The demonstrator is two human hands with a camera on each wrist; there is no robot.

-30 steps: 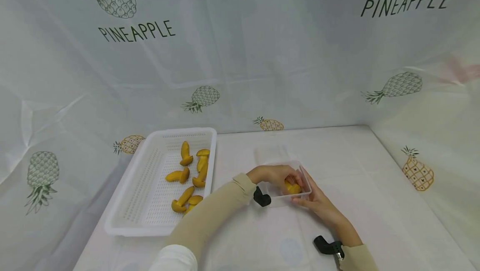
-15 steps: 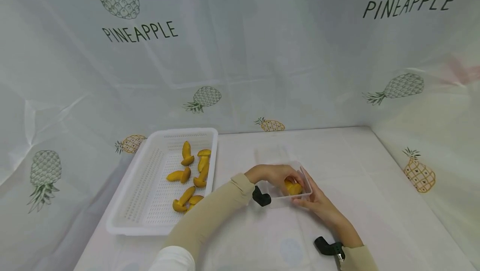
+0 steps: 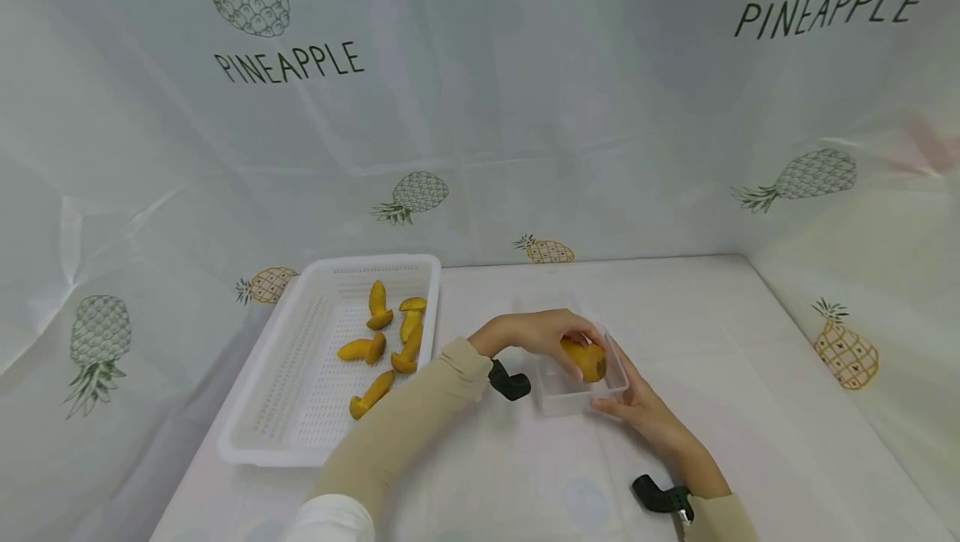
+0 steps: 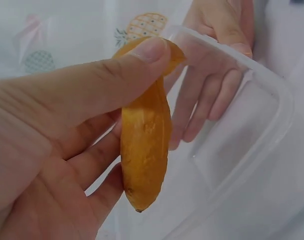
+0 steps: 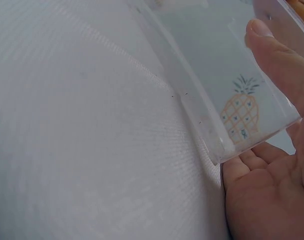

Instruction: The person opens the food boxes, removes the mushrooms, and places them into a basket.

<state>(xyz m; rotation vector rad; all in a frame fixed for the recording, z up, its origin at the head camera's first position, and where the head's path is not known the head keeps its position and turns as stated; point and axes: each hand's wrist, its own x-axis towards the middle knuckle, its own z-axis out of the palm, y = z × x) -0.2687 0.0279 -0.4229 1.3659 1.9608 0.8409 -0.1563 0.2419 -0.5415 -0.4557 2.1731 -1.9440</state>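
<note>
A yellow-brown mushroom [image 3: 587, 361] is pinched in my left hand [image 3: 542, 332], with the thumb on its cap and the fingers behind. In the left wrist view the mushroom [image 4: 145, 145] points stem down at the opening of a clear plastic box [image 3: 564, 404]. My right hand [image 3: 643, 413] grips the box at its right side. The right wrist view has the right thumb [image 5: 279, 57] on one wall of the box [image 5: 191, 107] and the other fingers around its corner. No other mushroom can be made out inside the box.
To the left stands a white perforated basket [image 3: 300, 409] with several mushrooms, such as one mushroom [image 3: 371, 394] partly beside my left sleeve [image 3: 408, 417]. A white cloth covers the table [image 3: 525, 484]. A pineapple-print curtain [image 3: 480, 108] hangs behind.
My left hand has risen slightly, lifting the mushroom up out of the box. The left forearm now hides one mushroom at the basket's near edge. The right hand stays on the box.
</note>
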